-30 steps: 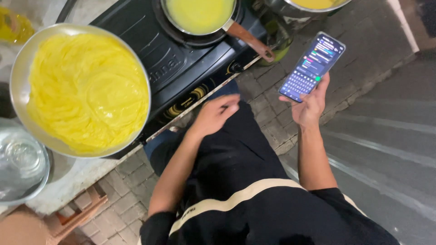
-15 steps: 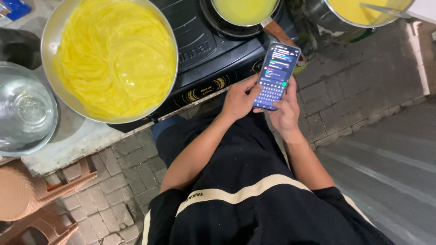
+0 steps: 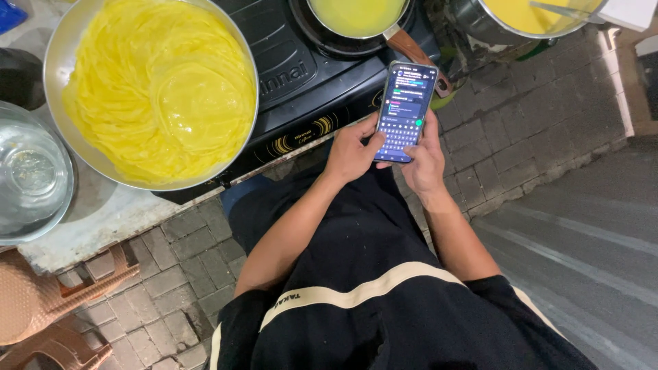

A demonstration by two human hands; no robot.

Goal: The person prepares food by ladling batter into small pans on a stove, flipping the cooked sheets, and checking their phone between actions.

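A person in a black top with a cream stripe holds a smartphone (image 3: pixel 406 111) in both hands above the lap, just in front of a black gas stove (image 3: pixel 301 75), its lit screen showing a chat and keyboard. The left hand (image 3: pixel 351 155) curls around the phone's left edge, thumb laid on the lower screen; the right hand (image 3: pixel 423 161) cups the right edge and underside, fingers closed behind the case, so that both hands grip the one device. To the left, overlapping the stove's near corner, a wide metal bowl (image 3: pixel 58 62) is filled with a stack of thin yellow crepes (image 3: pixel 161 89). A small frying pan (image 3: pixel 356 17) with a brown handle sits on the burner holding yellow batter, and a steel pot (image 3: pixel 480 24) of the same yellow mixture stands at the upper right. An empty glass bowl (image 3: pixel 31 175) rests on the pale counter at far left, above brown plastic stools on a paved brick floor
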